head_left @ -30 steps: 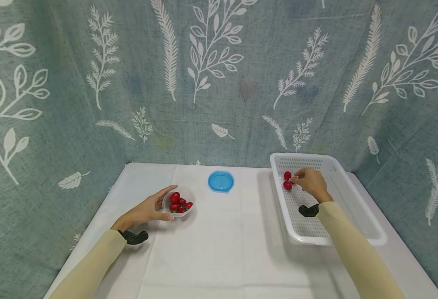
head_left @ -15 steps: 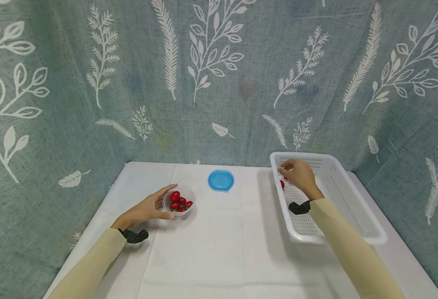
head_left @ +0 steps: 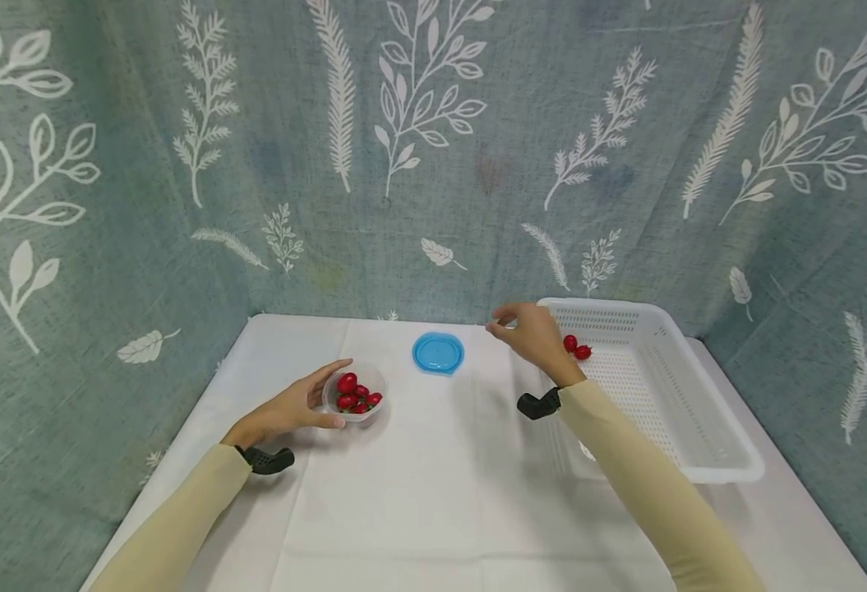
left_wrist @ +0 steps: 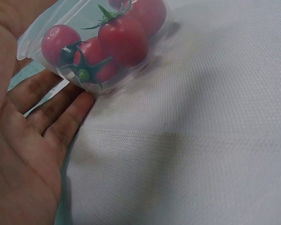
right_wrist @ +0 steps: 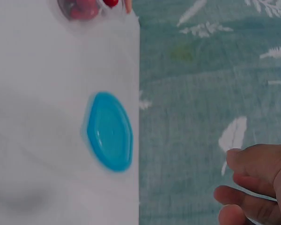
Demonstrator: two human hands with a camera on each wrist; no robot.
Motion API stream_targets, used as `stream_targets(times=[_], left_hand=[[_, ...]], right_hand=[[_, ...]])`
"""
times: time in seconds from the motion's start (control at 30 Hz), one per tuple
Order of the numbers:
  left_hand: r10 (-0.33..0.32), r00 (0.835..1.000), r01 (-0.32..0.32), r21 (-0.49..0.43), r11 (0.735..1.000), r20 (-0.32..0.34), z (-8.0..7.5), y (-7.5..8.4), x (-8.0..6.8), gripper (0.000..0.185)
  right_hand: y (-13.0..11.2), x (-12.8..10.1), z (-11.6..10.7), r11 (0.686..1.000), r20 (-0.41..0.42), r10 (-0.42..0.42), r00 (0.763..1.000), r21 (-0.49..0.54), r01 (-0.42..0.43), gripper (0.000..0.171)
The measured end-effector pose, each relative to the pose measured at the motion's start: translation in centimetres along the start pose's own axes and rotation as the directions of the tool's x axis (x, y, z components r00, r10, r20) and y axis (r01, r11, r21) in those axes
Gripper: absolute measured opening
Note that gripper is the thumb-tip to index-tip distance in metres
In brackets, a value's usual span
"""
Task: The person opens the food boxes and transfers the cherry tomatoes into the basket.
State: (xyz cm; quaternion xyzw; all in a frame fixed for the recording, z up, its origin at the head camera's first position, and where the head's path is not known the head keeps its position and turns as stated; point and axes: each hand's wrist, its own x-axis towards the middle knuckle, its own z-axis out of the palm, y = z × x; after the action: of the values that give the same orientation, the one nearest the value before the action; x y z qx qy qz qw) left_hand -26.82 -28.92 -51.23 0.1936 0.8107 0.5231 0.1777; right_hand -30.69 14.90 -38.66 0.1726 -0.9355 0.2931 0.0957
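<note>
Left hand (head_left: 285, 409): fingers relaxed, cupping the clear tub of cherry tomatoes (head_left: 355, 394) near the desk's (head_left: 433, 493) left edge. Right hand (head_left: 531, 335): loosely curled, holding nothing, raised between blue lid (head_left: 437, 353) and white basket (head_left: 699, 444), which holds two tomatoes (head_left: 576, 347) at its far end.

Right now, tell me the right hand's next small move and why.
Probably carry the right hand on leftward to the clear tub for another tomato: it hangs empty above the table, two tomatoes lie in the white basket, and the left hand steadies the tub.
</note>
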Motion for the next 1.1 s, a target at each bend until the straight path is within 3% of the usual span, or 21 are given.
stream_targets(times=[0.73, 1.1], left_hand=[[-0.015, 1.000, 0.015, -0.002, 1.000, -0.005, -0.1, 0.1, -0.1, 0.106], [-0.002, 1.000, 0.002, 0.004, 1.000, 0.011, 0.0, 0.2, 0.2, 0.100]], right_hand=[[-7.1, 0.7, 8.1, 0.988, 0.157, -0.068, 0.985, 0.150, 0.044, 0.031], [-9.9, 0.1, 12.1, 0.977, 0.195, -0.180, 0.964, 0.149, 0.152, 0.026]])
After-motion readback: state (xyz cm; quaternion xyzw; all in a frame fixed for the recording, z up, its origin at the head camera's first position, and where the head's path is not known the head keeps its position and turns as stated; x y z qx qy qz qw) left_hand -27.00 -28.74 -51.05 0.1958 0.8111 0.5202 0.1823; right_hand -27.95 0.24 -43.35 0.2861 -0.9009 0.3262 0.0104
